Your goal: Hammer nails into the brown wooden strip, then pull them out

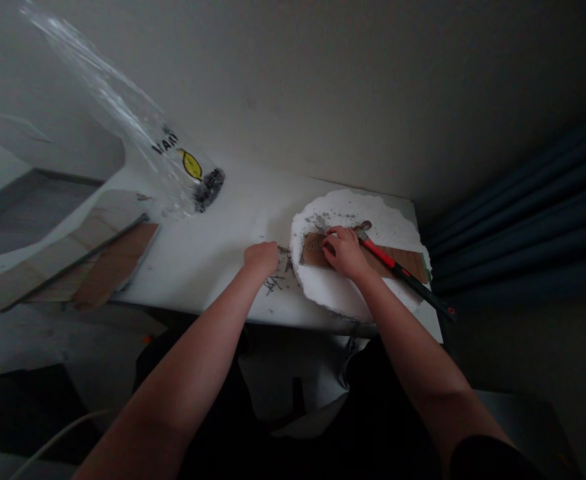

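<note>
My left hand [262,259] is closed in a fist just above the white table, beside a loose scatter of nails [273,284]. What it holds, if anything, is hidden. My right hand [347,252] rests over a brown wooden board [403,261], its fingers curved and apart above the board's left part, where small nails or bits [314,244] show. Under the board lies a rough-edged slab of white foam [323,290]. Across the board and foam, right of that hand, lies a hammer [383,256] with a red and black handle, untouched.
A clear plastic bag [173,157] with a yellow print and dark contents at its bottom stands at the table's back left. Wooden panels [115,257] overhang the front left edge. The wall runs behind the white table [233,227], with a dark curtain [517,213] at right.
</note>
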The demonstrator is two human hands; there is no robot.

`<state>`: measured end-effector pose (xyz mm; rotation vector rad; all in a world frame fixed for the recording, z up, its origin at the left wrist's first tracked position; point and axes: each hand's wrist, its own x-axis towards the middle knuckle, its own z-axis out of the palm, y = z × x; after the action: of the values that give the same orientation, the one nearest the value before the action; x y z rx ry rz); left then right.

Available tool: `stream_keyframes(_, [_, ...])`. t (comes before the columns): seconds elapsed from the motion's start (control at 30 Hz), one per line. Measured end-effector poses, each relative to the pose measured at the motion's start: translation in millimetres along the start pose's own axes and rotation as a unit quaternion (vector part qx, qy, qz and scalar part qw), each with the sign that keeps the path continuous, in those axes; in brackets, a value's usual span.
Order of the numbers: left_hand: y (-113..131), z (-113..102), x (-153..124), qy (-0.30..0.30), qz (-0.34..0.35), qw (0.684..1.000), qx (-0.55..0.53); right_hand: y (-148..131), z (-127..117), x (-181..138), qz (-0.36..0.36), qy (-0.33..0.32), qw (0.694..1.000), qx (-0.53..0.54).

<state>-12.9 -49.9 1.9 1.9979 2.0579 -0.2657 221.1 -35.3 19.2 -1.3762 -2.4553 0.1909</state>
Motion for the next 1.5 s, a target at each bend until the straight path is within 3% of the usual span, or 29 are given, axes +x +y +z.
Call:
stream_keyframes(0.13, [12, 1, 0, 0.095, -0.029, 0.994, -0.049, -7, 1, -1, -0.003, -0.021, 1.000, -0.016])
stream_keyframes(0.47, [53, -11, 8, 0.230, 0.066, 0.951, -0.195, 2, -3, 25, -0.002, -0.108, 0.994, 0.004])
stream_keyframes(0.83, [44, -11, 13, 0.155, 0.230, 0.952, -0.130, 5, -3, 38, -0.008, -0.159, 0.987, 0.011])
stream_keyframes(1.5, [43, -11, 10, 0.142, 0.221, 0.959, -0.107, 6, -10, 41, -0.008, -0.191, 0.982, -0.008])
